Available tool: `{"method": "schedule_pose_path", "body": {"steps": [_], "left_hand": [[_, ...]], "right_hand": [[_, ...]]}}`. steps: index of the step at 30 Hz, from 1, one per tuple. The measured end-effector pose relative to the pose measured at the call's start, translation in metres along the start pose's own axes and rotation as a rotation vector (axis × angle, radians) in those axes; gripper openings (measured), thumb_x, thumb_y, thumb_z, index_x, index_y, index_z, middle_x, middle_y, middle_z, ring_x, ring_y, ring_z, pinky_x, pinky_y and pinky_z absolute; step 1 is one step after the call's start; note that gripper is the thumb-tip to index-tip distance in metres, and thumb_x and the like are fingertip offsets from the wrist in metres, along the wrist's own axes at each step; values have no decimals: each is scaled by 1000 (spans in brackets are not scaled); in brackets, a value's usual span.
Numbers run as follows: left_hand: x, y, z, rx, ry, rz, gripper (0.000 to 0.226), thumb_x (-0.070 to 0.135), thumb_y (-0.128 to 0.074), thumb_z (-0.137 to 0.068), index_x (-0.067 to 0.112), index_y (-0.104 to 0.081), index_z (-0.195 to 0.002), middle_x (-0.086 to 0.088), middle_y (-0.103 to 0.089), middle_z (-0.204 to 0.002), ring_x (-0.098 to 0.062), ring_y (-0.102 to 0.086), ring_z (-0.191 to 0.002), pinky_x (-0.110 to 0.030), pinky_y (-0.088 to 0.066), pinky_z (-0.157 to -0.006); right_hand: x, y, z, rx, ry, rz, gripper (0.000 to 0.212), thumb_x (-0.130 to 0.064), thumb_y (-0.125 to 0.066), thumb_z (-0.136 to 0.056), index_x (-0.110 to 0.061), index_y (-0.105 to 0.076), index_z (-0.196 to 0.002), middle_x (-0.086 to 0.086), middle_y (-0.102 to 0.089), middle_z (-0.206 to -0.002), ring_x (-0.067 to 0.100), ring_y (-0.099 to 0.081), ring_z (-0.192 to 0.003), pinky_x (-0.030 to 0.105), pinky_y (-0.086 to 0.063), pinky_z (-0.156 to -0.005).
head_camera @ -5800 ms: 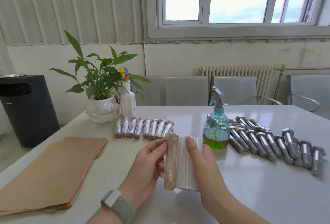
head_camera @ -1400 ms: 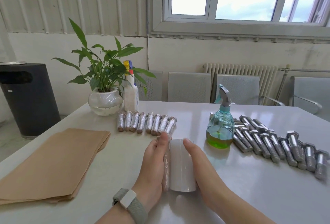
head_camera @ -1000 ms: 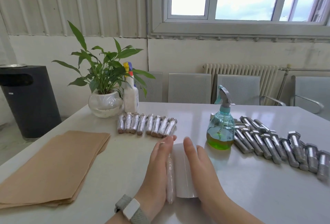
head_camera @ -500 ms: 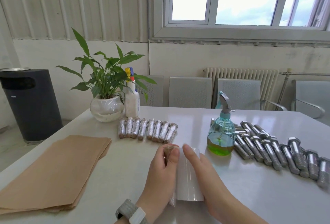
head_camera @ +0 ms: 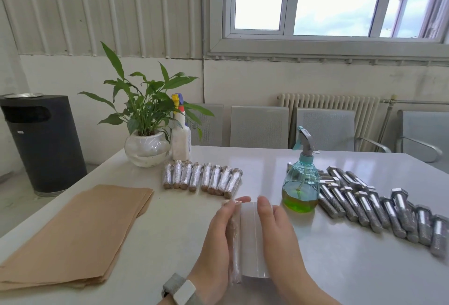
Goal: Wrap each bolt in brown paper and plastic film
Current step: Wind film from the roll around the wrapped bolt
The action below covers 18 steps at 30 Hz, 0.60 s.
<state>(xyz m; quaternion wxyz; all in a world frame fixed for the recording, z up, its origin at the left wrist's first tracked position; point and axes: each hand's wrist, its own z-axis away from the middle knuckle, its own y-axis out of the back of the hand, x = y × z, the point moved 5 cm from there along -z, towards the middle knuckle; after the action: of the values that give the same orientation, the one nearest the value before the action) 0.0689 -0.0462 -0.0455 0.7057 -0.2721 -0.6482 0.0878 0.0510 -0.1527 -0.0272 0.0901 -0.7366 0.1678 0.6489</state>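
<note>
Lowered onto white table (head_camera: pixel 340 268): brown-paper-wrapped bolt (head_camera: pixel 233 239), long axis pointing away, between flat-fingered left hand (head_camera: pixel 216 239) and white film roll (head_camera: pixel 252 239); right hand (head_camera: pixel 279 236) straight-fingered against roll.

open: table (head_camera: pixel 184 210) centre | blocked: spray bottle (head_camera: pixel 300 183) right, brown paper (head_camera: pixel 73 234) left
</note>
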Motion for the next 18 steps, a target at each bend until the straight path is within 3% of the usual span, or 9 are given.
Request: {"method": "schedule_pose_path", "body": {"steps": [2,5,8,9,12,15,18], "left_hand": [[0,0,0,-8,-19,21,43,46,-57,-81,20,-70,-113,-15,-70,-114,-30,-68,-107,-44,-54,-88],[8,0,-2,32,-163,-165,31,45,-56,-95,23,-68,-113,-5,-72,-110,-17,-69,-105,-32,-53,-86],[17,-1,0,74,-320,-418,42,55,-48,-86,25,-62,-113,13,-72,-99,0,-67,-95,-12,-48,-74],[19,-1,1,103,-360,-491,44,58,-46,-84,26,-61,-109,16,-71,-96,2,-66,-91,-10,-46,-71],[20,4,0,183,-428,-584,43,65,-40,-81,27,-56,-93,17,-67,-84,1,-64,-80,-12,-43,-66],[14,4,0,247,-346,-591,46,66,-39,-80,25,-54,-92,11,-67,-81,0,-64,-77,-14,-44,-64],[11,11,2,258,-234,-488,44,60,-41,-86,20,-58,-97,-2,-71,-90,-15,-69,-88,-37,-55,-80]], "right_hand": [[4,0,-2,-36,-51,-106,59,-76,-46,-71,-26,-66,-93,-17,-70,-81,0,-67,-73,24,-47,-62],[6,-3,-3,-206,-126,-181,51,-65,-56,-79,-21,-73,-101,-1,-76,-91,15,-73,-85,25,-55,-65],[4,-3,-1,-261,-123,-227,52,-66,-62,-77,-24,-70,-107,0,-76,-99,17,-72,-93,38,-58,-82],[4,-2,-2,-228,-86,-195,55,-69,-62,-76,-25,-67,-107,-3,-75,-99,12,-72,-92,36,-57,-80],[-1,-5,0,-128,15,-65,69,-84,-54,-72,-22,-63,-101,-8,-71,-91,3,-68,-84,21,-48,-70],[-3,-5,2,-61,29,3,69,-86,-53,-66,-24,-63,-95,-12,-70,-86,-2,-65,-77,13,-45,-62],[-7,-1,7,7,76,25,64,-84,-55,-65,-26,-61,-91,-18,-68,-82,-5,-63,-73,8,-42,-56]]}}
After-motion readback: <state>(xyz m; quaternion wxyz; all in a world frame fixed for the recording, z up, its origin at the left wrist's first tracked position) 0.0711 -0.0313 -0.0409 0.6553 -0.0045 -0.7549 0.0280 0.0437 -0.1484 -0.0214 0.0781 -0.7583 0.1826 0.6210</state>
